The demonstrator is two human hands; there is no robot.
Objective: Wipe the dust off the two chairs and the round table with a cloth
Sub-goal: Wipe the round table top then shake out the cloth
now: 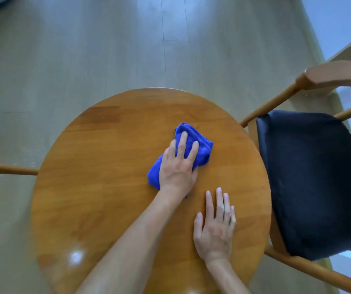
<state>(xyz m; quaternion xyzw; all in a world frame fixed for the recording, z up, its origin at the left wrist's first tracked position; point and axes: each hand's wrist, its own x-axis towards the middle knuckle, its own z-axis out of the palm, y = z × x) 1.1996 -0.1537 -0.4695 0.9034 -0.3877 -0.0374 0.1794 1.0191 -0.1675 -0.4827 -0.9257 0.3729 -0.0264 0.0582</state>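
Note:
A round wooden table [98, 187] fills the middle of the view. A crumpled blue cloth [200, 145] lies on the tabletop, a little right of centre. My left hand [177, 166] lies palm-down on the cloth with its fingers spread over it and its thumb tucked at the cloth's right edge, pressing it onto the wood. My right hand [214, 228] rests flat on the tabletop, nearer to me and to the right, with nothing in it. One wooden chair with a dark seat cushion [310, 177] stands against the table's right side. Part of a second wooden chair [7, 169] shows at the left edge.
Pale plank flooring [106, 49] stretches beyond the table. The right chair's curved backrest [339, 75] rises at the upper right, in front of a light wall. Glare spots sit on the table's near left part.

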